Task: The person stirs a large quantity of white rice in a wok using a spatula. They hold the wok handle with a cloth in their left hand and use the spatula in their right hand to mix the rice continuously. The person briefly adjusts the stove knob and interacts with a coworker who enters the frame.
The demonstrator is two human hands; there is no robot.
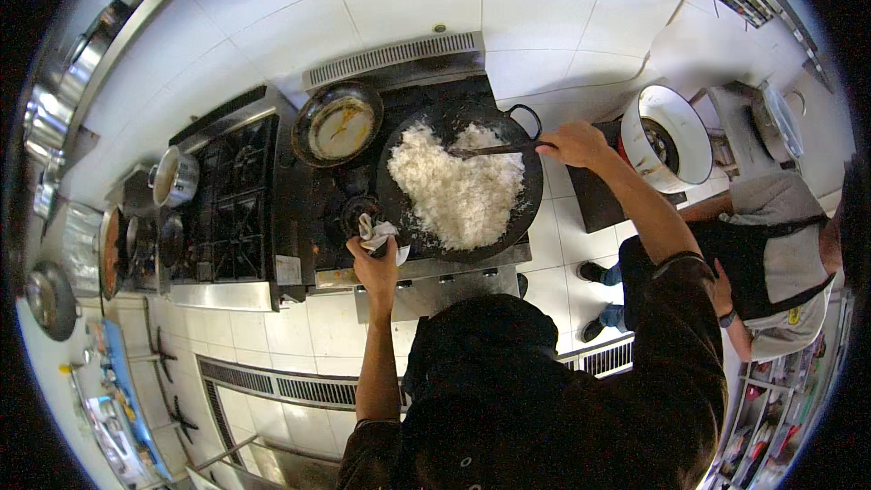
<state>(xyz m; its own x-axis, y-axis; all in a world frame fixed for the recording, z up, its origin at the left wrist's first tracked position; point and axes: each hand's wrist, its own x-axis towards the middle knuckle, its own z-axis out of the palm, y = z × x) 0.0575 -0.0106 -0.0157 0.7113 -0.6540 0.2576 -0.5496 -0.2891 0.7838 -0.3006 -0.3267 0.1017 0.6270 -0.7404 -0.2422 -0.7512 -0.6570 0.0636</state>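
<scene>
A large dark wok (527, 218) full of white rice (463, 197) sits on the black stove. My right hand (578, 144) grips the handle of a dark metal spatula (500, 149), whose far end rests in the upper part of the rice. My left hand (374, 258) is closed on a crumpled whitish cloth (375, 233) at the wok's left edge; whether the cloth covers a handle cannot be told. Behind it and to the left stands a worn frying pan (340, 124) with yellowish residue. One loop handle (527, 116) of the wok shows at the upper right.
Left is a second gas range (238, 204) with a small pot (175, 177). At the right, a large white pot (670, 139) stands near the wok on a dark surface. A co-worker in a dark apron (728, 265) stands close at my right. A tiled wall (537, 0) rises behind the stove.
</scene>
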